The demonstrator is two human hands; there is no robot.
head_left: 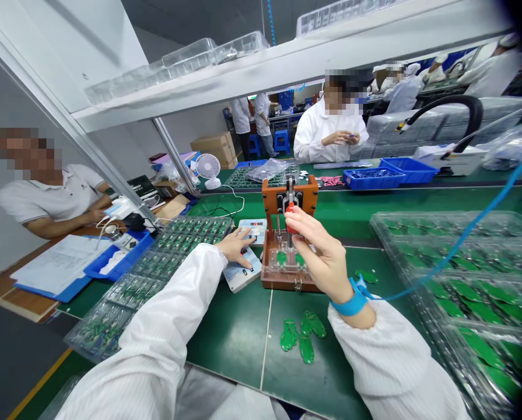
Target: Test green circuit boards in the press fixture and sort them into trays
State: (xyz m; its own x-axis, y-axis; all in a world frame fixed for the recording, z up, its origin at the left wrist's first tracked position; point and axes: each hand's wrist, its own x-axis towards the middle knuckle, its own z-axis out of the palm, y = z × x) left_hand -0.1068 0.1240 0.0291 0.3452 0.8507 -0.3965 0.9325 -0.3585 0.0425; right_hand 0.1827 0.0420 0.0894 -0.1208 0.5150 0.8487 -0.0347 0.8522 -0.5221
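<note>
An orange test fixture (270, 201) stands on the green bench in front of me, with a green circuit board (281, 257) seated under its clear plate. My right hand (319, 248) is closed around the fixture's red-tipped lever (290, 209); a blue wrist strap (352, 303) with a blue cord circles that wrist. My left hand (237, 245) rests with fingers stretched flat on a small grey meter box (243, 274) left of the fixture. Three loose green boards (302, 335) lie on the mat near my right sleeve, and one more green board (368, 276) lies right of the fixture.
Clear trays of green boards (470, 280) fill the right side; a tray of populated boards (156, 262) lies at left. Blue bins (387, 172), a small white fan (208, 168) and a black hose (457, 105) stand behind. One person sits at left beside a clipboard (55, 262); another sits across the bench.
</note>
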